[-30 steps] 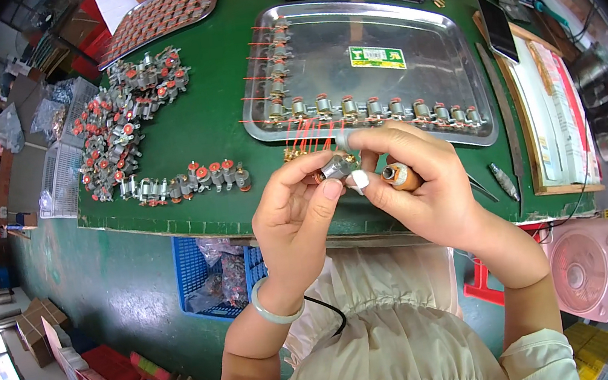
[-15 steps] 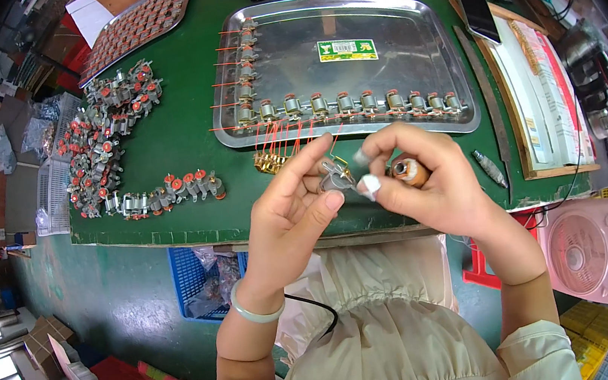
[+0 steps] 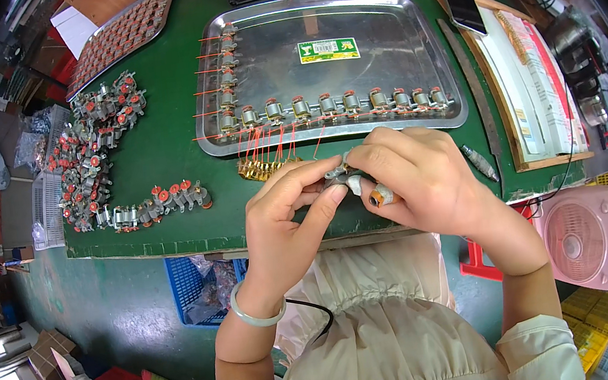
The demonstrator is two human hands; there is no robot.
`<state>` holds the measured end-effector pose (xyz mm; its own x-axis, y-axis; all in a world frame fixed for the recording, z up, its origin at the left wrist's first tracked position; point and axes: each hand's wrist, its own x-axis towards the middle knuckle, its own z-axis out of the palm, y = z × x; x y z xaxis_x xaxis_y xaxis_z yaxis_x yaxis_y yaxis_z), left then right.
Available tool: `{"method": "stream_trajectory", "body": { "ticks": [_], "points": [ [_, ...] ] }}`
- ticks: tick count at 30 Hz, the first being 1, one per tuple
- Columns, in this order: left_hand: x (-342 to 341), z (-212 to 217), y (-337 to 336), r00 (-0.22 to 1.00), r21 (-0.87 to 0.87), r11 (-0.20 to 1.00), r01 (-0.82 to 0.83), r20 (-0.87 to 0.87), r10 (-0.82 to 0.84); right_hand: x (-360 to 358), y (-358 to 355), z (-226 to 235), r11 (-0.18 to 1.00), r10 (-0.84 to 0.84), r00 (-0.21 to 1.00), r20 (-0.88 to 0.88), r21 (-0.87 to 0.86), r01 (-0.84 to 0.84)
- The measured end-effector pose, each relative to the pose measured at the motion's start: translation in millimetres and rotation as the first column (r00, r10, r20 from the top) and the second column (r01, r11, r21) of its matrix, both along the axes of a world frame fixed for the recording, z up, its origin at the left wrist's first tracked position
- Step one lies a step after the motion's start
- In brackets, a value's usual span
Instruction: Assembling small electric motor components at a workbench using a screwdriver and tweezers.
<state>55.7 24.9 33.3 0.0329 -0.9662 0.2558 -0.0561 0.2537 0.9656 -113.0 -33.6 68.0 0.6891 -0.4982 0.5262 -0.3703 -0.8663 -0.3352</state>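
My left hand [image 3: 278, 223] pinches a small silver metal component [image 3: 334, 174] between thumb and fingertips, above the front of the green table. My right hand [image 3: 432, 178] is closed against it, with thumb and index finger meeting the part; white wrapping covers a fingertip. Tucked in the right palm is a wooden-handled tool [image 3: 381, 196], its far end hidden. Just beyond the hands lies a bunch of brass terminals with red wires [image 3: 260, 169]. Similar silver components with red discs [image 3: 327, 103] line the left and front sides of a metal tray [image 3: 375, 29].
A heap of components [image 3: 93, 170] spreads over the table's left side, with a loaded tray [image 3: 122, 37] behind. At right lie a long flat metal strip [image 3: 468, 71], a phone [image 3: 459, 2], a wooden-framed board with papers [image 3: 534, 86] and a small metal-bodied tool [image 3: 479, 162].
My right fingers have come in from just apart and closed on the component in my left hand. The whole view has shifted slightly, moving the tray leftward.
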Motion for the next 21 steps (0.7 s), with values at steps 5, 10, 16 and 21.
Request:
{"method": "stream_trajectory", "body": {
  "ticks": [5,10,16,21],
  "points": [
    [-1.6,0.6,2.2,0.999,0.031,0.999,0.036,0.038,-0.037,-3.6,-5.4,3.4,0.992,0.096,0.992,-0.078,-0.077,-0.102],
    [-7.8,-2.0,1.4,1.0,0.023,0.999,0.022,-0.018,-0.022,-3.2,-1.5,-1.3,0.99,0.03,0.999,-0.022,-0.134,-0.032],
    [-10.9,-4.7,-2.6,0.981,-0.144,0.984,-0.106,0.146,0.127,-2.7,7.7,-4.9,0.997,-0.08,0.997,0.002,-0.01,0.08],
    [-19.3,-7.9,-6.2,0.868,-0.439,0.887,-0.143,0.374,0.325,-1.6,12.7,-8.8,0.984,-0.163,0.987,-0.011,0.07,0.163]
  ]
}}
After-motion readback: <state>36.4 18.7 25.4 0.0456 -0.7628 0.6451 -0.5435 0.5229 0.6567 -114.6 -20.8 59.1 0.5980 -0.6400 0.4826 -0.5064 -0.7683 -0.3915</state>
